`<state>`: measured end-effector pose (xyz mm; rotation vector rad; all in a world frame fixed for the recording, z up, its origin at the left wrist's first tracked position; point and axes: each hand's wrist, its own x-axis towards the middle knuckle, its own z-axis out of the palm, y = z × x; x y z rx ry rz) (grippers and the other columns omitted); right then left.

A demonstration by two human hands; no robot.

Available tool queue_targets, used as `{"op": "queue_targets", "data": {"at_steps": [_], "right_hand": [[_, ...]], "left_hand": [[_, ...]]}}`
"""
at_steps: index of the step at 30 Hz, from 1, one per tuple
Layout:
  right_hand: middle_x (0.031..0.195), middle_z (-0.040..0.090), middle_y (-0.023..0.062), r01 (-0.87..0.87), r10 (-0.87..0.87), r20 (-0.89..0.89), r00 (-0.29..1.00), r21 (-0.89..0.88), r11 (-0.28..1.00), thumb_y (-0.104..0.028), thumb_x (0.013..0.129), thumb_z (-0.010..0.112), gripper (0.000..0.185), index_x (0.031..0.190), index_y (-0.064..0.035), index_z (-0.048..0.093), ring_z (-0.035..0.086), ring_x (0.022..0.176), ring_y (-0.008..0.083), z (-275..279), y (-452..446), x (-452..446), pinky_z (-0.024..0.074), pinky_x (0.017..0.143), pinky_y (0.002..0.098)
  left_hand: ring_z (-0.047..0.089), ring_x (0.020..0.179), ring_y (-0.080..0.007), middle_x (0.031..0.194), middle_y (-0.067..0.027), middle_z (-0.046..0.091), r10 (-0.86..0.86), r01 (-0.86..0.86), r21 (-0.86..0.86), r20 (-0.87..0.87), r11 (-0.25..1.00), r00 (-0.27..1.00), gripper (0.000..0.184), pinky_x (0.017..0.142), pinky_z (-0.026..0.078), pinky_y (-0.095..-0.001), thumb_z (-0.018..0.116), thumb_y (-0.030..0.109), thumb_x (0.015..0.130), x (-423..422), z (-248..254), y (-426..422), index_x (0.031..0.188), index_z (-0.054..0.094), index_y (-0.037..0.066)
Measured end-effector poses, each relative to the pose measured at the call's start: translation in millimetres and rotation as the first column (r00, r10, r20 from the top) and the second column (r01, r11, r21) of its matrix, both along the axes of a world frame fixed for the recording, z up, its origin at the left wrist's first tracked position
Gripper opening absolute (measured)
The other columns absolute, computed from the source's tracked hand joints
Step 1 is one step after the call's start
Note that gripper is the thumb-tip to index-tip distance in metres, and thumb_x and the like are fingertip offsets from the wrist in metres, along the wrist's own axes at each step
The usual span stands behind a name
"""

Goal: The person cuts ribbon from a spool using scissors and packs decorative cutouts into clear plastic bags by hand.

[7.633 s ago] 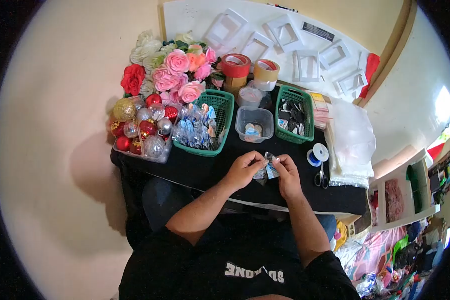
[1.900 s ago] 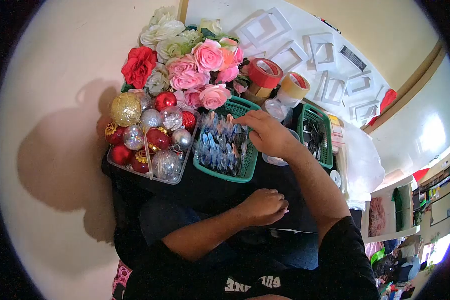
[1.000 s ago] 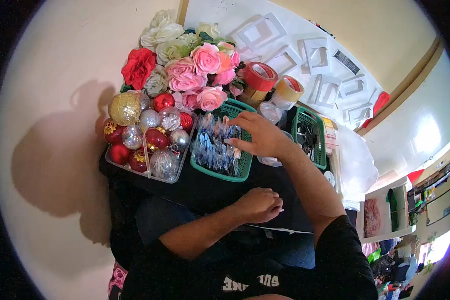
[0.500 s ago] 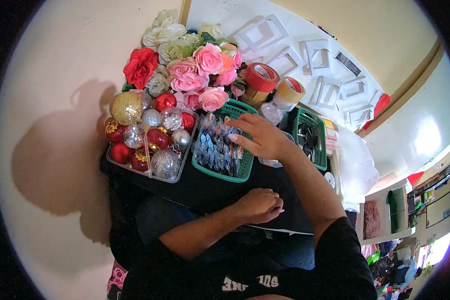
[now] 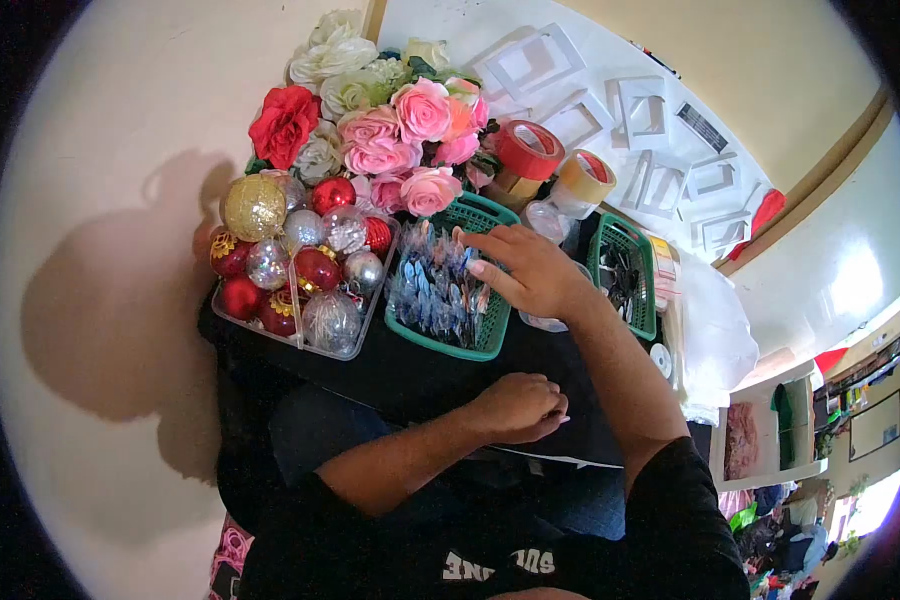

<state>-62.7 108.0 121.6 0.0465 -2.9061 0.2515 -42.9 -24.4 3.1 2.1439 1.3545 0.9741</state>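
Head view: plastic-wrapped packets [image 5: 430, 292] stand in rows in the near green basket [image 5: 495, 318], directly under and left of the right hand's fingers. Packed on edge, likely so the tops show and each can be picked at singly. Right hand [image 5: 532, 268]: thumb and index apart, tips at the far right packets, looks like touching; no packet seen lifted. Wrist comes in over the basket's right rim, probably to leave the rows in view. Left hand [image 5: 522, 408]: nearer the body, below the right fingers, curled with fingers together, at the front edge of the black-covered desk [image 5: 370, 375]; nothing visible in it, probably just parked out of the way. Just beneath the right wrist, clear container [image 5: 545, 324], partly hidden. Right of the fingers, second green basket [image 5: 652, 300] with dark pieces; sorted apart, seemingly by kind. Beyond the fingers, tape rolls [image 5: 532, 150], stacked, presumably saving room. Left of them, baubles [image 5: 332, 322] in a clear box, walls keeping them from rolling; flowers [image 5: 375, 145] behind.
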Motion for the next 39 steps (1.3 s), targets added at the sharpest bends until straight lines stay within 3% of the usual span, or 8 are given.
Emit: {"op": "queue_targets", "data": {"at_steps": [6, 9, 15, 18, 20, 23, 36, 39], "right_hand": [[0.1, 0.06, 0.0139, -0.023, 0.021, 0.06, 0.998, 0.046, 0.999, -0.045, 0.096, 0.047, 0.045, 0.125, -0.0122, 0.06, 0.058, 0.097, 0.0346, -0.3, -5.2, -5.1, 0.0476, 0.083, 0.0461], [0.101, 0.059, 0.0137, -0.031, 0.03, 0.045, 0.999, 0.031, 0.999, -0.038, 0.097, 0.049, 0.036, 0.116, -0.0092, 0.061, 0.056, 0.099, 0.0334, 3.3, -9.5, -4.4, 0.0435, 0.088, 0.0434], [0.095, 0.058, 0.0142, 0.071, -0.06, -0.077, 0.995, 0.152, 0.986, -0.034, 0.097, 0.05, 0.03, 0.102, -0.0065, 0.062, 0.056, 0.095, 0.0341, 5.4, -8.0, -7.3, 0.044, 0.083, 0.0424], [0.097, 0.06, 0.0142, 0.093, -0.089, -0.064, 0.994, 0.063, 0.994, -0.037, 0.096, 0.049, 0.036, 0.101, -0.0061, 0.067, 0.057, 0.096, 0.034, 3.5, -1.7, -10.9, 0.045, 0.085, 0.044], [0.093, 0.057, 0.0154, 0.001, -0.004, -0.092, 0.996, -0.034, 0.999, -0.025, 0.096, 0.054, 0.025, 0.095, -0.001, 0.061, 0.056, 0.093, 0.035, 4.2, 0.7, -11.1, 0.0444, 0.08, 0.044], [0.093, 0.057, 0.0154, 0.016, -0.018, -0.111, 0.994, -0.019, 1.0, -0.022, 0.094, 0.056, 0.021, 0.094, -0.0009, 0.06, 0.056, 0.091, 0.0353, -2.9, 7.9, -10.2, 0.0448, 0.081, 0.0441], [0.088, 0.057, 0.015, 0.05, -0.046, -0.15, 0.988, 0.024, 0.998, -0.022, 0.092, 0.06, 0.021, 0.088, -0.0009, 0.06, 0.057, 0.087, 0.0348, -8.2, 15.1, -8.1, 0.0462, 0.077, 0.0435], [0.086, 0.056, 0.0146, 0.153, -0.144, -0.09, 0.985, 0.102, 0.983, -0.024, 0.089, 0.063, 0.023, 0.086, -0.002, 0.06, 0.057, 0.085, 0.034, -0.6, 14.5, -4.1, 0.0459, 0.075, 0.0429]], "left_hand": [[0.061, 0.086, -0.0294, 0.086, -0.0093, 0.063, -0.006, 0.006, -0.028, -0.001, 1.0, 1.0, 0.02, 0.075, 0.048, -0.0451, 0.059, 0.027, 0.09, -1.4, 1.4, -0.6, 0.093, 0.065, 0.009], [0.06, 0.088, -0.0294, 0.087, -0.0094, 0.063, -0.008, 0.008, -0.033, -0.011, 0.999, 1.0, 0.02, 0.075, 0.048, -0.0458, 0.058, 0.028, 0.091, -2.2, 2.5, -1.8, 0.094, 0.065, 0.01], [0.06, 0.09, -0.0291, 0.088, -0.0088, 0.062, -0.016, 0.016, -0.005, -0.026, 1.0, 1.0, 0.02, 0.075, 0.048, -0.0457, 0.057, 0.029, 0.09, -1.8, -1.3, -0.2, 0.093, 0.065, 0.01], [0.06, 0.087, -0.0298, 0.085, -0.0088, 0.062, -0.007, 0.007, 0.012, -0.003, 1.0, 1.0, 0.02, 0.074, 0.048, -0.0463, 0.058, 0.028, 0.09, -1.0, -3.0, -0.3, 0.091, 0.064, 0.01], [0.061, 0.085, -0.0302, 0.084, -0.0088, 0.062, -0.007, 0.007, 0.008, 0.024, 1.0, 1.0, 0.019, 0.074, 0.048, -0.0464, 0.06, 0.028, 0.089, 0.3, -6.8, 1.5, 0.09, 0.064, 0.01], [0.06, 0.085, -0.0299, 0.084, -0.0086, 0.062, -0.019, 0.019, -0.006, 0.023, 1.0, 1.0, 0.018, 0.074, 0.048, -0.0459, 0.061, 0.027, 0.089, -1.0, -4.4, 1.1, 0.088, 0.064, 0.01], [0.06, 0.085, -0.0304, 0.083, -0.0086, 0.062, -0.002, 0.0, 0.039, 0.031, 0.999, 1.0, 0.018, 0.073, 0.048, -0.0451, 0.061, 0.028, 0.089, 1.2, -8.9, 2.4, 0.088, 0.063, 0.01], [0.06, 0.085, -0.0302, 0.082, -0.0089, 0.061, -0.004, 0.003, 0.041, 0.033, 0.999, 0.999, 0.019, 0.072, 0.048, -0.0447, 0.06, 0.028, 0.089, -0.2, -5.5, 2.0, 0.087, 0.063, 0.009]]}}
